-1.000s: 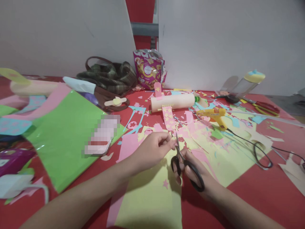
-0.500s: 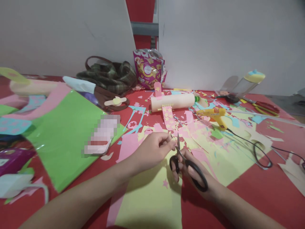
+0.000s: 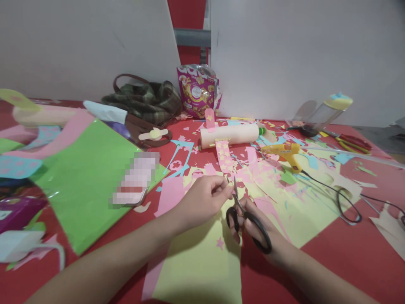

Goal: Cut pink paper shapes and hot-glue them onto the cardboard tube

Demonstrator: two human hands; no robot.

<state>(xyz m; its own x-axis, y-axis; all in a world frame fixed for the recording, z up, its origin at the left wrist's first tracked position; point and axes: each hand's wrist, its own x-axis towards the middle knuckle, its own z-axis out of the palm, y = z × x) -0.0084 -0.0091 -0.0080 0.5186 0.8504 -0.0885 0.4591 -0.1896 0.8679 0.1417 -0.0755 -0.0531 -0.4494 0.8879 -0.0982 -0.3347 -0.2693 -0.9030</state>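
Note:
My right hand has its fingers through the black handles of a pair of scissors, whose blades point away from me. My left hand is closed in a pinch right beside the blades; a tiny pink bit of paper seems to show at its fingertips, mostly hidden. Beneath both hands lies a pale yellow sheet of paper, and on it a small pink star. Beyond them a cream cardboard tube lies on its side with a pink patterned paper strip against it.
A yellow glue gun with a black cord lies to the right among paper scraps. Red-handled scissors and a clear container are farther right. On the left are a green sheet and a phone. A purple snack bag stands behind.
The scissors' handles have drawn slightly closer together and the blades have narrowed a little. My left hand keeps its pinch in nearly the same place.

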